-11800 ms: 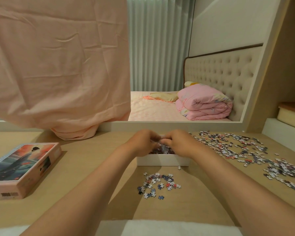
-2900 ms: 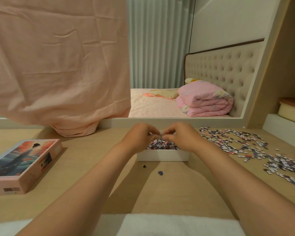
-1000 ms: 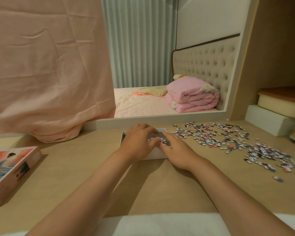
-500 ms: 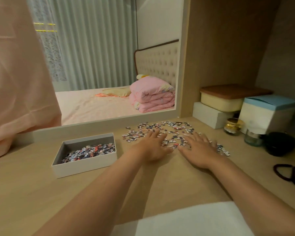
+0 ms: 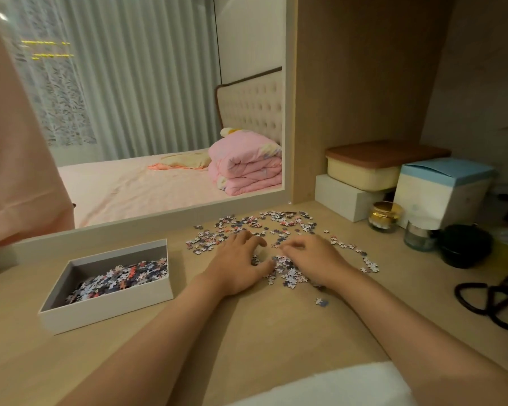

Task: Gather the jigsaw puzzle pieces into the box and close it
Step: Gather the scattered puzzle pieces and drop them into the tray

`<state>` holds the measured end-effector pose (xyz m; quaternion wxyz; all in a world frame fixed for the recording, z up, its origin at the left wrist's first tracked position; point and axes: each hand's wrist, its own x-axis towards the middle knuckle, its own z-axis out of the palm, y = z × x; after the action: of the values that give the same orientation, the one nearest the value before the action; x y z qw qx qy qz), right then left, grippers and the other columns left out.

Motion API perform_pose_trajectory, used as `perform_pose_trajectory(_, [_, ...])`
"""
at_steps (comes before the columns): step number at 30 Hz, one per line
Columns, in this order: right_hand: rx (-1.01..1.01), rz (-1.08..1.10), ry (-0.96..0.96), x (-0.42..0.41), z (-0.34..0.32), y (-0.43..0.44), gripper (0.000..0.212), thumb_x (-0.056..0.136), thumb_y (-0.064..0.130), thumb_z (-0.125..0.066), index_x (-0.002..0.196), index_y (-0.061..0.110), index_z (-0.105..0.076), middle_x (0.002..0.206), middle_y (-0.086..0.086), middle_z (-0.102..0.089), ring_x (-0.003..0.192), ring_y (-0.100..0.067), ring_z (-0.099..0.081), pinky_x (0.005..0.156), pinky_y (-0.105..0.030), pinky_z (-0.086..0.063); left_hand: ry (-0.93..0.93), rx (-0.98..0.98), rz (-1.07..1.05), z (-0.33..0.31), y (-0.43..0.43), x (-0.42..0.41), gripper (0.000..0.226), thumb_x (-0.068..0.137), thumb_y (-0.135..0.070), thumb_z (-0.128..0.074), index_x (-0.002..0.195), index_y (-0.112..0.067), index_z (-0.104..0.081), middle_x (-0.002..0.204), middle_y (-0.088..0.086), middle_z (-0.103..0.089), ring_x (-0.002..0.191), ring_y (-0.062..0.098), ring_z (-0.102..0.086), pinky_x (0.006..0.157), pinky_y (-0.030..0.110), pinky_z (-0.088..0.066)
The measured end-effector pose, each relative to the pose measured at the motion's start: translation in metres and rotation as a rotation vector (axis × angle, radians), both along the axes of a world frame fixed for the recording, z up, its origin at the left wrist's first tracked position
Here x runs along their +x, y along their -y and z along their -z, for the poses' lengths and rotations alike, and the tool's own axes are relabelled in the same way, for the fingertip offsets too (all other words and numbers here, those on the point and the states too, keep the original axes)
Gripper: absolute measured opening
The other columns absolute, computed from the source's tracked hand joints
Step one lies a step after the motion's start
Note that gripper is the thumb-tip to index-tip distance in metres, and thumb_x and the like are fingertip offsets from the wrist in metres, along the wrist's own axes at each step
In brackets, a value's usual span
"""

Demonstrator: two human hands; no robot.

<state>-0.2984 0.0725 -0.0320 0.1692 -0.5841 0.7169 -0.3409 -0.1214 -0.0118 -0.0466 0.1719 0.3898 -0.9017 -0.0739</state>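
The open white box (image 5: 106, 312) sits on the desk at the left, with a layer of puzzle pieces (image 5: 121, 276) inside. Loose puzzle pieces (image 5: 261, 222) are spread over the desk further back and to the right. My left hand (image 5: 236, 263) and my right hand (image 5: 316, 256) lie side by side on that spread, fingers curled, raking a small pile of pieces (image 5: 286, 269) together between them. One stray piece (image 5: 321, 302) lies nearer to me. The box lid is out of view.
Along the right stand a cream container with a brown lid (image 5: 373, 168), a white and blue carton (image 5: 443, 191), a gold jar (image 5: 384, 215), a glass jar (image 5: 420, 237) and a black round case (image 5: 464, 244). Black scissors (image 5: 493, 300) lie at the right edge. Pink cloth (image 5: 18, 171) hangs left.
My hands left the box and went right to the spread of loose pieces. Since half a second ago the flat fingers have curled and drawn pieces into a pile.
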Motion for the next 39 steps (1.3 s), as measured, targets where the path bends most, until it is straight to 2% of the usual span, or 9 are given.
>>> perform_pose_trajectory(4, [0.134, 0.119, -0.384, -0.033, -0.012, 0.005, 0.045, 0.099, 0.047, -0.039, 0.138, 0.033, -0.055, 0.155, 0.002, -0.041, 0.145, -0.021, -0.03, 0.121, -0.049, -0.014, 0.223, 0.154, -0.004, 0.0, 0.001, -0.016, 0.089, 0.081, -0.082, -0.036, 0.154, -0.041, -0.006, 0.164, -0.006, 0.007, 0.15, 0.022, 0.008, 0.12, 0.048, -0.001])
perform_pose_trajectory(8, [0.398, 0.108, -0.416, -0.058, 0.003, 0.016, 0.074, 0.092, 0.074, -0.022, 0.157, 0.039, -0.011, 0.167, -0.003, 0.003, 0.153, -0.023, 0.007, 0.119, -0.055, 0.002, 0.28, 0.156, 0.063, 0.001, 0.009, -0.035, 0.088, 0.086, -0.078, -0.033, 0.155, -0.037, 0.001, 0.164, -0.004, 0.01, 0.15, 0.018, 0.009, 0.121, 0.046, 0.002])
perform_pose_trajectory(13, [0.311, -0.082, -0.409, -0.047, 0.009, 0.021, 0.063, 0.1, 0.062, -0.024, 0.157, 0.037, -0.014, 0.166, 0.004, -0.001, 0.153, -0.016, 0.005, 0.122, -0.048, 0.0, 0.27, 0.106, 0.144, 0.002, 0.016, -0.052, 0.085, 0.089, -0.073, -0.035, 0.156, -0.031, -0.004, 0.164, -0.006, 0.004, 0.151, 0.015, 0.006, 0.122, 0.043, -0.001])
perform_pose_trajectory(16, [0.243, -0.172, -0.342, -0.037, 0.01, 0.019, 0.058, 0.103, 0.051, -0.034, 0.156, 0.03, -0.023, 0.166, 0.006, -0.011, 0.152, -0.012, -0.002, 0.123, -0.04, -0.005, 0.148, 0.069, 0.193, 0.006, 0.014, -0.046, 0.083, 0.083, -0.071, -0.038, 0.153, -0.029, -0.023, 0.162, -0.004, -0.02, 0.148, 0.014, -0.013, 0.121, 0.04, -0.013])
perform_pose_trajectory(21, [0.148, -0.274, -0.057, -0.028, 0.008, 0.005, 0.041, 0.1, 0.026, -0.054, 0.14, 0.027, -0.055, 0.151, 0.009, -0.046, 0.141, -0.008, -0.037, 0.118, -0.031, -0.026, -0.073, -0.017, 0.242, 0.005, 0.01, -0.018, 0.056, 0.078, -0.065, -0.042, 0.116, -0.028, -0.062, 0.118, -0.007, -0.059, 0.11, 0.012, -0.049, 0.098, 0.038, -0.041])
perform_pose_trajectory(25, [-0.005, -0.072, -0.11, -0.039, 0.001, -0.013, 0.029, 0.101, 0.028, -0.049, 0.124, 0.032, -0.067, 0.142, 0.011, -0.055, 0.134, -0.01, -0.046, 0.113, -0.034, -0.032, -0.069, -0.078, 0.139, 0.001, 0.004, -0.017, 0.061, 0.081, -0.071, -0.032, 0.121, -0.034, -0.058, 0.131, -0.009, -0.052, 0.123, 0.013, -0.038, 0.107, 0.042, -0.034])
perform_pose_trajectory(29, [0.342, 0.193, -0.454, -0.065, 0.009, -0.028, 0.06, 0.099, 0.061, -0.025, 0.154, 0.038, -0.025, 0.166, 0.002, -0.006, 0.153, -0.024, 0.0, 0.12, -0.053, 0.0, 0.237, 0.087, -0.064, 0.003, -0.007, -0.022, 0.082, 0.083, -0.084, -0.017, 0.151, -0.04, -0.02, 0.164, -0.004, -0.002, 0.15, 0.027, 0.006, 0.118, 0.057, 0.002])
perform_pose_trajectory(33, [0.375, 0.101, -0.375, -0.049, 0.013, -0.029, 0.076, 0.093, 0.074, -0.018, 0.157, 0.037, -0.004, 0.166, 0.001, 0.006, 0.153, -0.022, 0.008, 0.121, -0.049, 0.003, 0.289, 0.187, -0.048, 0.0, -0.017, -0.017, 0.084, 0.084, -0.083, -0.013, 0.155, -0.037, -0.01, 0.164, -0.003, 0.005, 0.15, 0.027, 0.011, 0.117, 0.059, 0.006])
perform_pose_trajectory(39, [0.334, -0.153, -0.382, 0.007, 0.011, -0.012, 0.07, 0.096, 0.07, -0.019, 0.156, 0.04, -0.002, 0.166, 0.005, 0.008, 0.152, -0.017, 0.011, 0.122, -0.043, 0.004, 0.22, 0.273, 0.155, -0.011, -0.035, 0.006, 0.088, 0.086, -0.074, -0.035, 0.156, -0.028, -0.01, 0.163, -0.007, 0.0, 0.151, 0.013, 0.003, 0.12, 0.035, 0.0])
